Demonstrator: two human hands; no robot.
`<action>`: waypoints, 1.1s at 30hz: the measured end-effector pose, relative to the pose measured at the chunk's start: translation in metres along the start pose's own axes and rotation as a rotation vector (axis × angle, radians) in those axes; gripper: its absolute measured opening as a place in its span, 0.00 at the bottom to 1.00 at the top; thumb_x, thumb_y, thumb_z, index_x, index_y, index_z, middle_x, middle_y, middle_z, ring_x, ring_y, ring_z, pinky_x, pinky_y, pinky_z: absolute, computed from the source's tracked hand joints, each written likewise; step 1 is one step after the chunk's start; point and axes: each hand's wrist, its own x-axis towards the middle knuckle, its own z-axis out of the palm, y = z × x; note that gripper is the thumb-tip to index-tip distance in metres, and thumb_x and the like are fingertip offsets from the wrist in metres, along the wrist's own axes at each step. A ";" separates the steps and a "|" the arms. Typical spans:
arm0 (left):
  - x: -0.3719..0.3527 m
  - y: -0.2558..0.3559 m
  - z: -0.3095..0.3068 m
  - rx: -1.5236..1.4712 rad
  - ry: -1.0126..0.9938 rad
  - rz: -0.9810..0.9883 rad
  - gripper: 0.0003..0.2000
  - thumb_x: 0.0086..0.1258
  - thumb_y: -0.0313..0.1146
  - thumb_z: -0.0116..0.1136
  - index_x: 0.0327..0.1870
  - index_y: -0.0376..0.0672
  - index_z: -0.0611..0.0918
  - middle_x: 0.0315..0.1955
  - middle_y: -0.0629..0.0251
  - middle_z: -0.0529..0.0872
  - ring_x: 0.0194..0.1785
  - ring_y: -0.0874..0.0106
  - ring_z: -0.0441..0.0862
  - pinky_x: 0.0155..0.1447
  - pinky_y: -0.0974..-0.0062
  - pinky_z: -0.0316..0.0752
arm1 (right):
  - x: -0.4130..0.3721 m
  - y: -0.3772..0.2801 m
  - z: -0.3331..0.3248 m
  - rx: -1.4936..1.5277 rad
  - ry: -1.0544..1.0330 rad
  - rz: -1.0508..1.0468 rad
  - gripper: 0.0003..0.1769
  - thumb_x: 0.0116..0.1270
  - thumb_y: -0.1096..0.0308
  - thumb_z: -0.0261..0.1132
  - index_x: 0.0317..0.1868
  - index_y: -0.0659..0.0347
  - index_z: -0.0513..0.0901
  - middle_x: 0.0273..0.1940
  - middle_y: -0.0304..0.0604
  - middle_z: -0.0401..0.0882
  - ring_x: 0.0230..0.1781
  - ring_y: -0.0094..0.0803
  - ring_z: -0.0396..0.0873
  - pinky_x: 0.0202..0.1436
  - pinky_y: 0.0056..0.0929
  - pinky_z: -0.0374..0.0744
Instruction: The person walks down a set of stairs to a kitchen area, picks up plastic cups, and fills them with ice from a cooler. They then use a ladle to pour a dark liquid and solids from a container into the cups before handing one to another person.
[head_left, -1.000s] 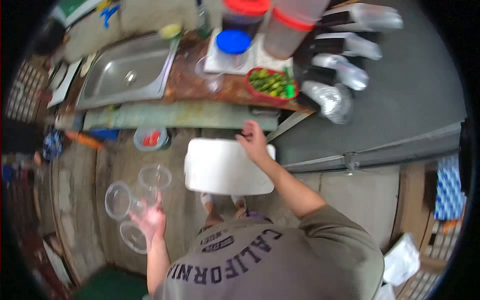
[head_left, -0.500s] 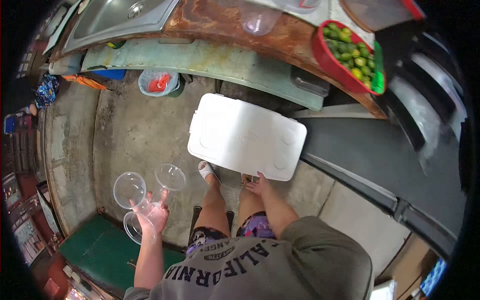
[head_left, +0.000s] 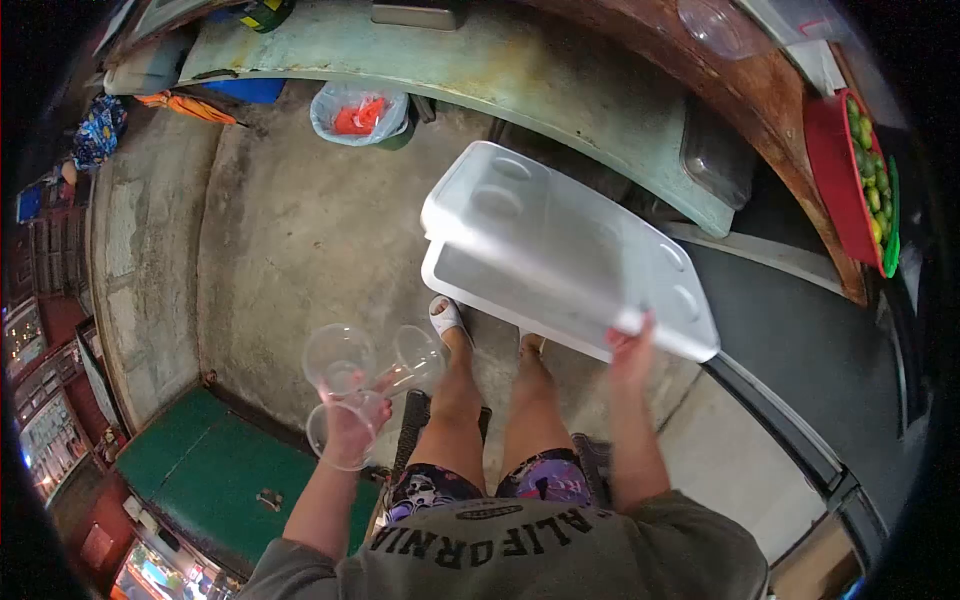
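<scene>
the left hand [head_left: 358,420] is shut around three clear cups [head_left: 340,360], and their round tops fan out around the fingers. the cups are over the floor [head_left: 290,240], just beside the person's knee and well apart from the white box [head_left: 475,302]

the white box is in front of the feet. its lid [head_left: 590,230] sits tipped over it, and the box's near edge shows under the lid. the right hand [head_left: 632,350] is at the lid's near edge, toward the right end. that hand is blurry, so how tight the fingers are, you cannot tell

the box's far side is close to the pale green shelf [head_left: 560,90], and its right end is by the dark gray side [head_left: 800,330]. there is wide open room on the left, between the box and the low wall [head_left: 150,230]. the bin [head_left: 360,115] is near the shelf edge
</scene>
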 end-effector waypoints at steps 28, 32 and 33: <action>0.120 0.015 -0.011 0.109 -0.019 0.065 0.35 0.58 0.74 0.41 0.49 0.52 0.77 0.56 0.43 0.73 0.33 0.55 0.79 0.34 0.64 0.78 | 0.210 0.242 0.021 -1.965 -0.469 -0.259 0.09 0.60 0.71 0.54 0.38 0.64 0.80 0.39 0.55 0.82 0.42 0.51 0.81 0.46 0.46 0.79; 0.130 0.021 -0.018 0.092 -0.040 0.038 0.33 0.60 0.73 0.40 0.47 0.53 0.78 0.54 0.42 0.75 0.32 0.52 0.78 0.32 0.61 0.76 | 0.187 0.178 0.021 -2.041 -0.406 -0.306 0.08 0.61 0.72 0.54 0.37 0.65 0.78 0.34 0.55 0.83 0.39 0.51 0.82 0.42 0.47 0.80; 0.133 0.022 -0.018 0.090 -0.058 0.024 0.33 0.61 0.73 0.40 0.47 0.52 0.78 0.54 0.42 0.75 0.32 0.52 0.78 0.32 0.60 0.77 | 0.193 0.178 0.022 -2.077 -0.411 -0.303 0.08 0.61 0.72 0.54 0.37 0.66 0.78 0.34 0.55 0.83 0.39 0.50 0.83 0.42 0.46 0.80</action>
